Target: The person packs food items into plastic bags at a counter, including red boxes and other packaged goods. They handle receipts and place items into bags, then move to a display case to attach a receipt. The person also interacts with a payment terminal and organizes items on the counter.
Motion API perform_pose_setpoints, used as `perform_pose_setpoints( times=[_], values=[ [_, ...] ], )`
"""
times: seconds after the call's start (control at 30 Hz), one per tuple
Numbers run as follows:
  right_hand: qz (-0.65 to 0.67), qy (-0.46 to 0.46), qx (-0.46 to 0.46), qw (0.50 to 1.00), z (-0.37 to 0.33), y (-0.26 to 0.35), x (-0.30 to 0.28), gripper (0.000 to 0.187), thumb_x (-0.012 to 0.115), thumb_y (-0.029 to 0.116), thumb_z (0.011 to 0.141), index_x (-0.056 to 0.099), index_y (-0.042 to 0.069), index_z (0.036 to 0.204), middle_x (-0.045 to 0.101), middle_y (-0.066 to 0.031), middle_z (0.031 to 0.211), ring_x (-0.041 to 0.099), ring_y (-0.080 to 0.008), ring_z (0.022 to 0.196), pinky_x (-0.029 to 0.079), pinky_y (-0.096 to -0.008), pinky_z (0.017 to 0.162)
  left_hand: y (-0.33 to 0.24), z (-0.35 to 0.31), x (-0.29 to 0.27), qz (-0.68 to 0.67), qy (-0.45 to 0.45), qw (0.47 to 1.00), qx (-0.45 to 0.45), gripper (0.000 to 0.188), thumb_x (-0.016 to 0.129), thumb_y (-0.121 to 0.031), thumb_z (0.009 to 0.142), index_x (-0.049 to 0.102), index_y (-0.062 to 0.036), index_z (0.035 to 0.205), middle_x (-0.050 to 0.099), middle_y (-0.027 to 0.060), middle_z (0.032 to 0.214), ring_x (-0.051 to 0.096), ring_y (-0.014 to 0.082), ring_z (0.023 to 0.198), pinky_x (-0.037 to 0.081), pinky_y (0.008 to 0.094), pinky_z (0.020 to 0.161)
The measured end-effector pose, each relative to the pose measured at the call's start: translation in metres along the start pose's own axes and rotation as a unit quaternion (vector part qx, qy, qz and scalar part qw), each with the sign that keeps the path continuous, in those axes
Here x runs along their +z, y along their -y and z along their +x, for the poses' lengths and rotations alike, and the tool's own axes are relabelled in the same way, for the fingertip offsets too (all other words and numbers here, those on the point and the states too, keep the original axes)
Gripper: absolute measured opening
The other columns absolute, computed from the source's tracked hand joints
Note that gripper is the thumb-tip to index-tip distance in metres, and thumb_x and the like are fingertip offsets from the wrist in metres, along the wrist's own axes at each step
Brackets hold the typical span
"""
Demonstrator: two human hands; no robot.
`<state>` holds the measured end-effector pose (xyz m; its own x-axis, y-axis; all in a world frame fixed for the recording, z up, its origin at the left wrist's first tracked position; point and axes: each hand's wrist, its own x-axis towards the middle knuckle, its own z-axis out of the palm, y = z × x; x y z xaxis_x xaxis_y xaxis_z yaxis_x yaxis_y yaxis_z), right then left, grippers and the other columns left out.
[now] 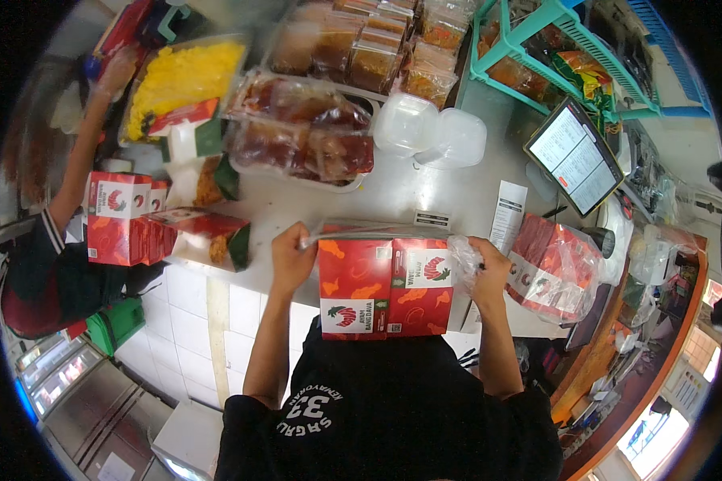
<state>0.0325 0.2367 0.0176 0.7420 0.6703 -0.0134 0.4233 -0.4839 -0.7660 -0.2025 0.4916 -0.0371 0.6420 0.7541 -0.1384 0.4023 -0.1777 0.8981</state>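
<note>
In front of my body are two red food boxes [385,276] with orange and white prints, side by side at the near edge of the steel counter. A clear plastic bag [462,255] is around them, its edge pulled taut across their far side. My left hand [291,258] is closed on the bag's edge at the left. At the right, my right hand [490,271] grips a bunched part of the same bag. Just right of that hand, more red boxes [555,260] lie in another clear bag. A printed paper slip [508,216] lies beyond it.
A tray [361,184] of bagged dark red sauce, an open clear container [449,138] and a tablet [576,156] stand farther back. On the left are open food boxes [208,232] and a tray of yellow food [180,80]. A co-worker's arm [80,160] reaches in there.
</note>
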Motion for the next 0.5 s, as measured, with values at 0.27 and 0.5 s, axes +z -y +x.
perform_pose_setpoints(
  times=[0.27, 0.5],
  values=[
    [-0.045, -0.087, -0.095, 0.991, -0.01, -0.011, 0.006, 0.032, 0.075, 0.007, 0.069, 0.067, 0.002, 0.099, 0.069, -0.0134, 0.085, 0.068, -0.022, 0.075, 0.052, -0.0301, 0.069, -0.031, -0.02, 0.019, 0.145, -0.156, 0.969, 0.123, 0.017, 0.059, 0.0, 0.084, 0.061, -0.006, 0.1, 0.069, 0.0116, 0.079, 0.068, 0.0236, 0.067, 0.052, 0.0343, 0.059],
    [-0.054, -0.085, -0.109, 0.989, -0.05, -0.027, 0.004, 0.033, 0.076, 0.011, 0.068, 0.068, 0.004, 0.099, 0.065, -0.0113, 0.075, 0.063, -0.0227, 0.067, 0.049, -0.0308, 0.063, -0.01, -0.048, -0.004, 0.185, -0.147, 0.963, 0.129, 0.03, 0.057, 0.001, 0.082, 0.061, -0.0032, 0.112, 0.068, 0.0171, 0.097, 0.068, 0.0335, 0.083, 0.055, 0.0381, 0.071]
  ],
)
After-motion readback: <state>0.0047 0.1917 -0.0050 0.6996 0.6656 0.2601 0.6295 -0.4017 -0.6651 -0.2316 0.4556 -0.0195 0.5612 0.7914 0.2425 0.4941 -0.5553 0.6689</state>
